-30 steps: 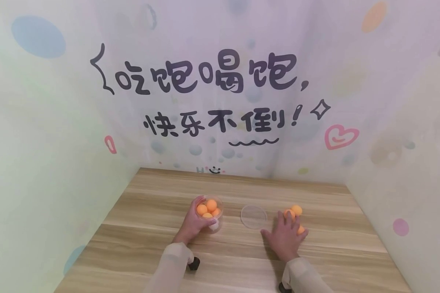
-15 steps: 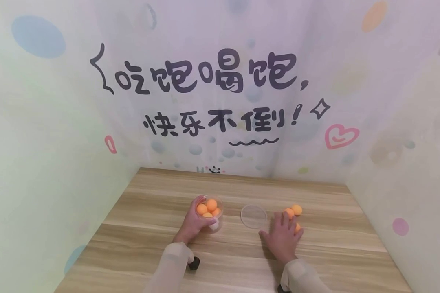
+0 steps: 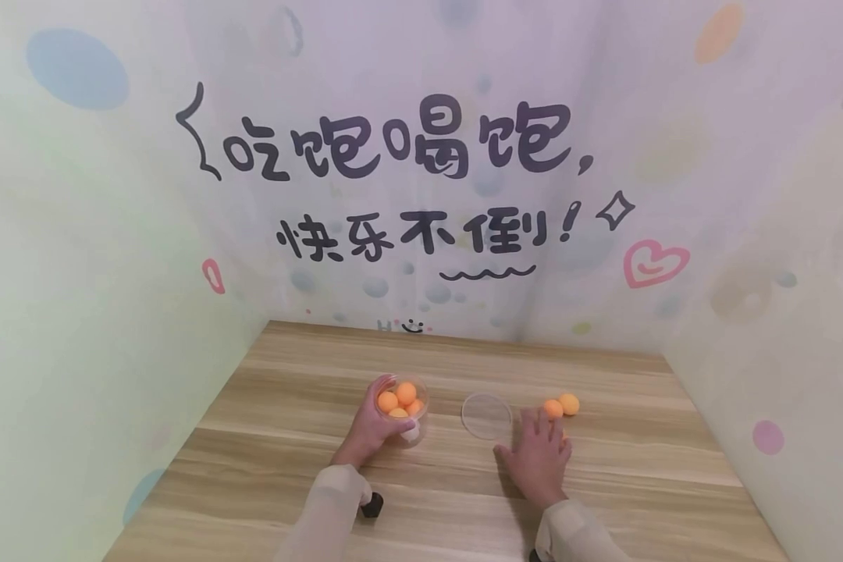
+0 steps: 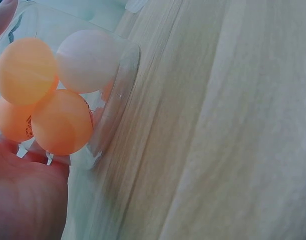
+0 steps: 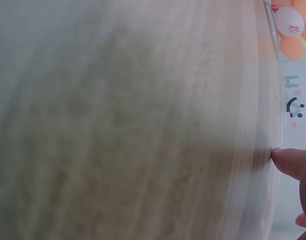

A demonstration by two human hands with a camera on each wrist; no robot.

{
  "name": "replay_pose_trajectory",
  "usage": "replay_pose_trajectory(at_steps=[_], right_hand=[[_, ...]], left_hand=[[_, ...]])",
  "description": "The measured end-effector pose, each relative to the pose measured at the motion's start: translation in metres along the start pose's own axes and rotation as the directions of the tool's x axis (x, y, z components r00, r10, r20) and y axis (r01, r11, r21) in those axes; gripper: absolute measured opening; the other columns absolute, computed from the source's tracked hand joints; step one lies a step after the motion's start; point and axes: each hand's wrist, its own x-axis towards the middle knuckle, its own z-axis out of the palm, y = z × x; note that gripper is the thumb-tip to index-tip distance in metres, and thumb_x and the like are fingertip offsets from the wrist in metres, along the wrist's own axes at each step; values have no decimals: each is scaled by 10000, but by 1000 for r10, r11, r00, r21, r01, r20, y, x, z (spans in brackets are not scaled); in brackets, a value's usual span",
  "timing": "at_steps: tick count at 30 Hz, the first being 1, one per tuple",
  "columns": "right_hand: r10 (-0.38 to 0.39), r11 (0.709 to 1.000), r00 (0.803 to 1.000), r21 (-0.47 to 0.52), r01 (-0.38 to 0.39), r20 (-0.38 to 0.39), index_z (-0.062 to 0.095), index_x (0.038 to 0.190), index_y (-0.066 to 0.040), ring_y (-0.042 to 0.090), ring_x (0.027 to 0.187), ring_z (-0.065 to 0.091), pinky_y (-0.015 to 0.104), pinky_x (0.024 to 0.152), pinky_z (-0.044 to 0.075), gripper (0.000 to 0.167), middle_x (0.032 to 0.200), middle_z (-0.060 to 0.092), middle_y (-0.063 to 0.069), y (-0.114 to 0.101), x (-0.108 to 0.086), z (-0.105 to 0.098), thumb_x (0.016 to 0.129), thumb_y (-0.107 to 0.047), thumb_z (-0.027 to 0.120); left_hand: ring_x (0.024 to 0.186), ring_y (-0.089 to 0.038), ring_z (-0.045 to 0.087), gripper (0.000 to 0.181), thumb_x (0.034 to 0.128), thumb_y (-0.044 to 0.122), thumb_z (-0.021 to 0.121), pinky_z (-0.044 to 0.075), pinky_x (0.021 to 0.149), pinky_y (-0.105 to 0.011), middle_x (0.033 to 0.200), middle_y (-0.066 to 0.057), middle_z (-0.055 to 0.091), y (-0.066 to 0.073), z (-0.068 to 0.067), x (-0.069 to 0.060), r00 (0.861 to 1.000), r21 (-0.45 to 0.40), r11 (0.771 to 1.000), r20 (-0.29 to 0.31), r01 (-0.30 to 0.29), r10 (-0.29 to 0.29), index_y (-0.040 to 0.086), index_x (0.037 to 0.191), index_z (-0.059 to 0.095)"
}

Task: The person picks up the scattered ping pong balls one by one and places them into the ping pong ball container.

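My left hand [image 3: 374,428] grips an upright clear plastic container [image 3: 422,434] from its left side, thumb at the front. Inside are several orange ping-pong balls [image 4: 62,123] and a white ping-pong ball [image 4: 87,61]. My right hand [image 3: 537,462] is low over the table with fingers spread. Just beyond its fingertips sit two orange balls, the nearer ball [image 3: 553,409] and the farther ball [image 3: 569,403]. A third orange ball [image 3: 565,438] is mostly hidden behind its outer fingers; whether they touch it, I cannot tell. In the right wrist view, the thumb [image 5: 293,162] points down at the tabletop.
Between the hands, a round clear lid [image 3: 487,416] lies flat on the wooden table [image 3: 309,359]. A printed curtain [image 3: 365,297] rises behind the table's far edge, with pale walls on both sides. A black wrist device [image 3: 372,506] is on the left wrist.
My right hand has shifted slightly left, uncovering more of the nearer ball. The third ball has moved left with the outer fingers. The left hand and container stay put.
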Motion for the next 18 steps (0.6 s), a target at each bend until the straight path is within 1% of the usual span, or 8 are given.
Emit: replay_pose_trajectory(at_steps=[1, 3, 10, 13, 18], right_hand=[[-2, 1000, 1000, 1, 2, 3, 443, 1383, -20, 501, 1357, 168, 716, 1013, 145, 840, 1500, 266, 258, 0, 0, 1, 740, -414, 813], [-8, 1000, 1000, 8, 8, 2, 450, 1379, -25, 488, 1351, 184, 709, 1001, 178, 824, 1490, 290, 250, -1, -1, 1, 743, -402, 814], [-12, 1000, 1000, 12, 12, 13, 490, 1330, -15, 468, 1339, 224, 701, 921, 316, 756, 1466, 343, 247, -3, 0, 1, 745, -361, 820], [-21, 1000, 1000, 18, 20, 15, 522, 1289, 9, 476, 1347, 227, 698, 909, 351, 716, 1460, 347, 267, -4, 0, 1, 744, -343, 825], [-52, 998, 999, 41, 52, 4, 573, 1198, 57, 499, 1323, 267, 656, 989, 339, 637, 1447, 349, 303, -4, -1, 2, 740, -302, 832]], left_hand=[[1303, -338, 406, 954, 742, 82, 841, 339, 1083, -469, 1498, -211, 334, 4, 0, -2, 1000, 6, 1000, 5, -1, 1, -15, 1485, 251], [1305, -341, 404, 961, 742, 86, 842, 338, 1083, -474, 1503, -211, 326, 5, 0, -2, 1000, 0, 1000, 8, 0, 0, -12, 1488, 245], [1287, -274, 419, 1011, 698, 181, 886, 331, 1088, -472, 1501, -84, 352, -31, 0, 11, 999, -15, 1000, -32, 9, -10, 95, 1497, 273], [1289, -271, 417, 1018, 691, 200, 890, 328, 1089, -472, 1501, -76, 352, -32, 0, 11, 999, -14, 1000, -31, 8, -8, 99, 1496, 274], [1296, -279, 415, 1003, 702, 157, 881, 336, 1085, -463, 1502, -96, 352, -32, 0, 11, 999, -17, 1000, -32, 0, 0, 90, 1497, 273]])
